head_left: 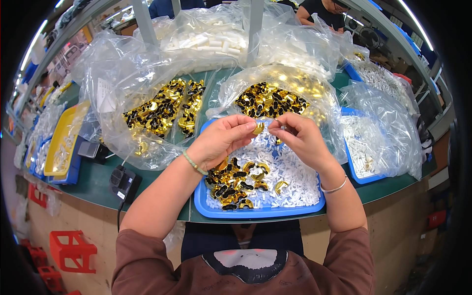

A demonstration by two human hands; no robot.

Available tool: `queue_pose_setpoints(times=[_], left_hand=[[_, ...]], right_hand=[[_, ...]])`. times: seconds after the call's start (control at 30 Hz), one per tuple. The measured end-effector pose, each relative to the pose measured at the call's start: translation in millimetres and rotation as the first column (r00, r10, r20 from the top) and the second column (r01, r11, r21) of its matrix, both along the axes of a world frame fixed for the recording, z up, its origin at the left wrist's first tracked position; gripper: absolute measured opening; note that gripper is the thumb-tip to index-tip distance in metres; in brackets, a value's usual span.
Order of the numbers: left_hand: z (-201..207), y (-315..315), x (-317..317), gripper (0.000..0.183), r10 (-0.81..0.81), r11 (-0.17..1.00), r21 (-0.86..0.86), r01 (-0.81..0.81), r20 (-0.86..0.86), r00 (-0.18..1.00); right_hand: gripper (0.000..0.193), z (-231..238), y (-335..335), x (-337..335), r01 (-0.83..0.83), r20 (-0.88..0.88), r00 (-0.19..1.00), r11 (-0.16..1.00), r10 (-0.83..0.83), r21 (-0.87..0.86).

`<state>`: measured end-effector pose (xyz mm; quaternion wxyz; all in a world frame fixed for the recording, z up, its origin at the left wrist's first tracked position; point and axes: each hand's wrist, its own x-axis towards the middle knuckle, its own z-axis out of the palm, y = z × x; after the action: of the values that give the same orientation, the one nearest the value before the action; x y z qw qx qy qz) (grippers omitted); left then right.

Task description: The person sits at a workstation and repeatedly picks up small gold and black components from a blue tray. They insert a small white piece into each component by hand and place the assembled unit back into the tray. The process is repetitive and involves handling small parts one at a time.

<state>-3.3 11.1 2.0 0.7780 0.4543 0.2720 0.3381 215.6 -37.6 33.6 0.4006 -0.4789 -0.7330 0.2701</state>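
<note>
My left hand (223,137) pinches a small curved gold piece (258,128) between thumb and fingertips, above a blue tray (260,213). My right hand (302,140) is close beside it, thumb and fingers pinched together; what they hold, if anything, is too small to make out. Below the hands, a heap of shiny gold-and-black curved pieces (228,184) covers the left part of the tray. Many small white plastic parts (295,179) fill the rest, and a single gold piece (281,187) lies on top of them.
Clear plastic bags of gold-and-black pieces (162,108) (270,101) lie behind the tray. A blue tray of white parts (361,147) stands right, a yellow tray (61,142) left. A black adapter-like box (124,183) sits near the green table's edge. Beyond the frame posts, a person (324,14) works.
</note>
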Motion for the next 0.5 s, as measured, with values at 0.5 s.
queue_pose_setpoints(times=[0.5], left_hand=[[4,-8,7,0.033,-0.157,0.984,-0.06,0.169,0.159,0.975]], right_hand=[[0.01,-5,-2,-11,0.01,-0.104,0.994,0.949,0.024,0.314]])
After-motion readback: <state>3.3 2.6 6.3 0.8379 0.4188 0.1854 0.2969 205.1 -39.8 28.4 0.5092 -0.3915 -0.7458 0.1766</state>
